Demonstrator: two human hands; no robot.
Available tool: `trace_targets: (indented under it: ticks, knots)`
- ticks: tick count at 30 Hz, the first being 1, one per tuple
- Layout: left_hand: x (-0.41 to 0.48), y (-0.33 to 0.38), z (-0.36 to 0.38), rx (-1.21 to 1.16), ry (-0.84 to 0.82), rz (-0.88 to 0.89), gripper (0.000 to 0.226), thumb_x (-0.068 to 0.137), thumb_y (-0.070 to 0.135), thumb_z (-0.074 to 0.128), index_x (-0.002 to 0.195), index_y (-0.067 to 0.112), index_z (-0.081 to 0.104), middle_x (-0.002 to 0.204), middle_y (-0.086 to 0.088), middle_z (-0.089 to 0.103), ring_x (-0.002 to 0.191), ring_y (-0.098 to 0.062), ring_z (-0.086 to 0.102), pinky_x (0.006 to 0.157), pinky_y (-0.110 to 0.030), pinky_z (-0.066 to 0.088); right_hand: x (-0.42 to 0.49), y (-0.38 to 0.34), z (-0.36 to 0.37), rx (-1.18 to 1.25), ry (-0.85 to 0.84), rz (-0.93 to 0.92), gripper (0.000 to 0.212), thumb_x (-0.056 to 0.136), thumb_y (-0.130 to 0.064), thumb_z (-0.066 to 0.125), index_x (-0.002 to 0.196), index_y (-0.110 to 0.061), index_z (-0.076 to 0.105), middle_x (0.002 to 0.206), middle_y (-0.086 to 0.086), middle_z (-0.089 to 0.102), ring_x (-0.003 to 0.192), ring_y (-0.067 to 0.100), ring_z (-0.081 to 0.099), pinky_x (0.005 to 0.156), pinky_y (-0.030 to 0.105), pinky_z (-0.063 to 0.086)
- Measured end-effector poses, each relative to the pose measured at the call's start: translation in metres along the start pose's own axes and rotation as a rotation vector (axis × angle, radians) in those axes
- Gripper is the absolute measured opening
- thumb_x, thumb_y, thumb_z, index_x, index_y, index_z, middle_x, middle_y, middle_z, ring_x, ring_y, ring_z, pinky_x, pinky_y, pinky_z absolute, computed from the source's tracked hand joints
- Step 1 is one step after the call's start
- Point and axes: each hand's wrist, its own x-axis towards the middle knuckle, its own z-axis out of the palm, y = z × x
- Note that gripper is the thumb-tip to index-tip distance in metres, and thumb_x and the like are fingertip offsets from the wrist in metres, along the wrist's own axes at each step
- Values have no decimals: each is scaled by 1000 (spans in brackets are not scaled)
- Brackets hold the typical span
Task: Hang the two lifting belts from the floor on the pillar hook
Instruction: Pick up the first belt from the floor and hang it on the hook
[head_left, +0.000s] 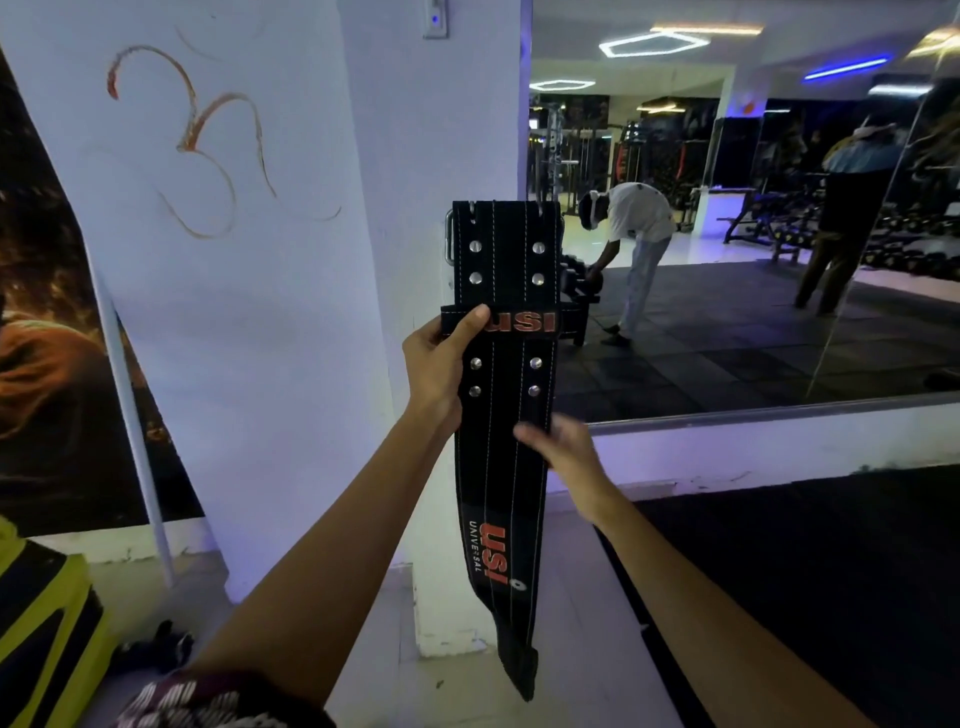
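Observation:
A black lifting belt (506, 395) with red USI lettering and silver rivets hangs straight down against the white pillar (415, 156). Its top edge is at the pillar's corner, where a metal buckle (451, 239) shows behind it. The hook itself is hidden by the belt. My left hand (441, 358) grips the belt's left edge at the keeper loop, thumb on the front. My right hand (563, 449), blurred, touches the belt's right edge lower down with its fingers apart. I cannot tell whether a second belt hangs behind the first.
A large wall mirror (753, 234) to the right reflects a gym floor, dumbbell racks and a bending person. Black rubber flooring (831, 597) lies at lower right. A yellow and black bag (36, 634) sits at lower left, with a dark object (156, 649) on the floor beside it.

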Motion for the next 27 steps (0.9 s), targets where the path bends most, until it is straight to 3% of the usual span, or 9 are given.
trace_targets:
  ticks: [3,6,11,14,16,18,21,25,27]
  knots:
    - [-4,-6,-2,-5,-1,-15,22,84,14,66,96,-4,68,81,-12,69,65,-13,70,59,-20,55,-18,35,-6,-111,-93,125,27,80,-4,65,105,5,63,89,-5,75,75,-2,70,67,12,52]
    - [-5,-11,-4,-12,-14,-16,22,84,13,66,96,-5,67,83,-13,69,67,-14,70,60,-20,55,2,6,-1,-25,43,24,32,81,-12,66,110,1,63,81,-15,71,73,-5,67,64,5,48]
    - [0,-10,-2,-10,-1,-8,24,84,18,67,94,-3,68,84,-12,69,75,-22,69,69,-28,58,16,-14,10,95,130,-78,24,82,-14,65,104,-5,64,91,-1,69,79,1,67,70,10,51]
    - [2,-7,-3,-6,11,3,24,84,17,67,96,-3,68,83,-11,69,70,-17,69,64,-24,57,-14,34,6,-38,24,85,42,70,-35,71,99,-5,66,80,-11,73,76,0,68,63,7,49]
    - [1,-8,-7,-1,4,-1,26,85,16,66,99,-5,67,84,-12,70,68,-14,70,61,-21,55,-18,40,0,-55,-69,184,39,78,-32,65,106,-5,63,93,-3,73,81,10,69,62,10,50]
    - [-1,-13,-13,0,-6,-14,23,84,14,66,99,-4,68,85,-11,71,70,-14,71,61,-20,55,-2,16,-7,44,-14,159,40,92,-34,45,121,-8,55,108,-1,66,84,7,65,67,16,50]
    - [-2,-20,-23,49,-24,-37,16,83,14,67,94,2,69,83,-7,72,74,-15,72,68,-26,56,31,-61,-13,171,113,59,63,92,-52,20,130,-11,49,109,-6,59,92,9,59,74,22,46]
    - [-4,-22,-32,174,-123,-39,18,83,13,66,98,3,67,86,-9,71,77,-19,70,66,-28,55,55,-116,-3,-9,79,35,77,84,-67,29,138,-13,40,140,0,45,127,18,44,111,39,29]
    - [-4,-12,-30,253,-225,-42,23,84,6,62,107,8,64,94,-9,71,82,-20,69,64,-26,56,60,-125,4,30,107,104,82,79,-73,31,141,-19,34,149,3,37,136,23,35,115,49,22]
